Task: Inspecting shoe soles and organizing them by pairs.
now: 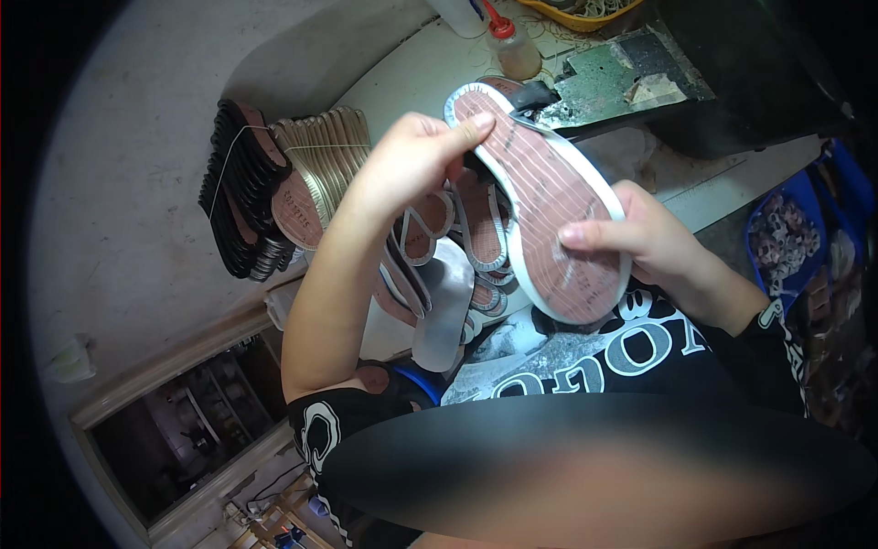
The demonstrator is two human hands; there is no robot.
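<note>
A shoe insole (549,201), brownish-pink with thin pale lines and a white wrapped edge, is held up between both my hands. My left hand (412,165) is closed on its narrower far end, thumb on top. My right hand (649,229) grips the broad near end by its right edge, thumb pressed on the lined face. The fingers under the insole are mostly hidden. Just beyond its far end sits a green machine plate (608,78), worn and smeared with residue. Below my left wrist lie several loose white-edged insoles (480,220) and a smooth grey sole-shaped piece (444,320).
At the left stand tied bundles of black-edged insoles (240,197) and beige-edged insoles (334,146). A red-capped bottle (515,53) and a yellow basket (585,16) are at the back of the white table (389,78). A blue container (777,238) of scraps stands at the right.
</note>
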